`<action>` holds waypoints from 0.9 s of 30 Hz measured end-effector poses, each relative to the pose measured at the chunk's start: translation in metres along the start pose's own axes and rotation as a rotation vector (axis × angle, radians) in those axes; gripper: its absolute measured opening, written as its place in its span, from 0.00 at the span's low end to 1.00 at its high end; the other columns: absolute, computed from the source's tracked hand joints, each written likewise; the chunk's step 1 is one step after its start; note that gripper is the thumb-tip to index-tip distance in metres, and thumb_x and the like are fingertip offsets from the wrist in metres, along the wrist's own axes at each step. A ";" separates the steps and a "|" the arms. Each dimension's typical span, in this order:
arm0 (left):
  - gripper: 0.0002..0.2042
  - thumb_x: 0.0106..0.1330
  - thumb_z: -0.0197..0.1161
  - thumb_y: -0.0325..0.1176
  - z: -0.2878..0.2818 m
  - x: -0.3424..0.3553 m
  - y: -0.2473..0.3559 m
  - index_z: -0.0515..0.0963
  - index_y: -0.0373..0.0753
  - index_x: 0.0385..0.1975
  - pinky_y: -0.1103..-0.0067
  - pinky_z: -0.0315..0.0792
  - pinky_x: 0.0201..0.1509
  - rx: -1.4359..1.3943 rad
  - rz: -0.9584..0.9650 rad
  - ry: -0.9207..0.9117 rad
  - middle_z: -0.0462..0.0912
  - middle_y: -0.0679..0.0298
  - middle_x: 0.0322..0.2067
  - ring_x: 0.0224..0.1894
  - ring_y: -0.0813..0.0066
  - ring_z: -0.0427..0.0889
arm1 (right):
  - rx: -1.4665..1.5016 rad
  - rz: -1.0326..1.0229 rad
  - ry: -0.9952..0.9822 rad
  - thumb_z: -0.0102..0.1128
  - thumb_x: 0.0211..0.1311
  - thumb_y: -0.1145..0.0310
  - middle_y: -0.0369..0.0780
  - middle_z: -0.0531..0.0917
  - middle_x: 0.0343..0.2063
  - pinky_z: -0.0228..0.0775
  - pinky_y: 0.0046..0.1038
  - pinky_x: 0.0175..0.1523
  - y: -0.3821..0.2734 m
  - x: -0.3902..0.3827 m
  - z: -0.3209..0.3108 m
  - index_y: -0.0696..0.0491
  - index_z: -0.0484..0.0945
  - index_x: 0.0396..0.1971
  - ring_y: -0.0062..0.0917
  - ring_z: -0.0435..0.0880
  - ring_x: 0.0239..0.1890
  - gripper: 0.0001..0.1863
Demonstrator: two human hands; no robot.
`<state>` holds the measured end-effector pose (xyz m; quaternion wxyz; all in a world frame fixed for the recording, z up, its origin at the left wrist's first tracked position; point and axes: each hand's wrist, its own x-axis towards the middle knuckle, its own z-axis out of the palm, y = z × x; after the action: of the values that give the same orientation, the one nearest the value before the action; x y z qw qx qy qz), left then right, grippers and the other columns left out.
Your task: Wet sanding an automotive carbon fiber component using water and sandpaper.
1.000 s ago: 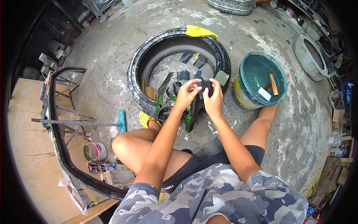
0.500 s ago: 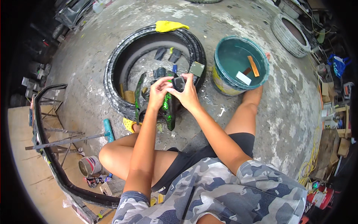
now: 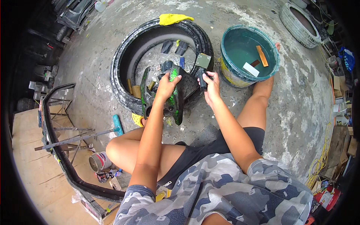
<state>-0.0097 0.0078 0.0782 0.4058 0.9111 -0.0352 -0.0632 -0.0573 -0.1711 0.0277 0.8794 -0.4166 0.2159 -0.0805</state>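
Not much you can actually read here tbh: there's some white lettering on the black shorts (image 3: pixel 190 160), down and left of the teal bucket (image 3: pixel 229 67), plus white print on a blue bag (image 3: pixel 347 59) well off to the bucket's right. The can (image 3: pixel 100 161) far down-left of the bucket and the red canister (image 3: pixel 328 197) down-right of it both carry labels, but the print's too small to make out.
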 end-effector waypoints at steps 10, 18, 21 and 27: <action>0.24 0.62 0.60 0.46 0.004 -0.039 0.015 0.71 0.25 0.42 0.68 0.69 0.49 -0.240 -0.073 0.229 0.80 0.42 0.37 0.43 0.50 0.79 | -0.066 -0.162 -0.143 0.56 0.60 0.74 0.41 0.79 0.32 0.70 0.24 0.41 -0.007 -0.016 0.021 0.55 0.64 0.45 0.22 0.78 0.32 0.15; 0.27 0.63 0.56 0.50 0.014 -0.056 0.028 0.70 0.25 0.45 0.61 0.68 0.49 -0.033 -0.232 0.212 0.78 0.36 0.39 0.45 0.40 0.77 | -0.200 -0.086 -0.200 0.55 0.60 0.75 0.39 0.78 0.32 0.67 0.21 0.41 0.005 -0.018 0.014 0.56 0.65 0.45 0.18 0.76 0.35 0.15; 0.26 0.63 0.55 0.50 0.019 -0.051 0.021 0.72 0.26 0.42 0.62 0.69 0.47 -0.039 -0.220 0.260 0.78 0.37 0.37 0.43 0.41 0.77 | -0.279 -0.161 -0.148 0.57 0.59 0.73 0.38 0.77 0.30 0.67 0.21 0.39 0.017 -0.013 0.014 0.55 0.66 0.44 0.17 0.75 0.33 0.15; 0.25 0.64 0.54 0.50 0.005 -0.033 0.016 0.75 0.26 0.31 0.61 0.70 0.40 -0.002 -0.303 0.168 0.78 0.38 0.27 0.36 0.43 0.79 | -0.677 -0.269 -0.031 0.63 0.55 0.68 0.41 0.77 0.26 0.68 0.30 0.36 0.013 -0.023 0.034 0.55 0.71 0.41 0.27 0.76 0.29 0.16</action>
<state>-0.0436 -0.0023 0.0895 0.3939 0.9077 0.1365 -0.0470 -0.0635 -0.1321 0.0440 0.6762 -0.7101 0.1603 -0.1132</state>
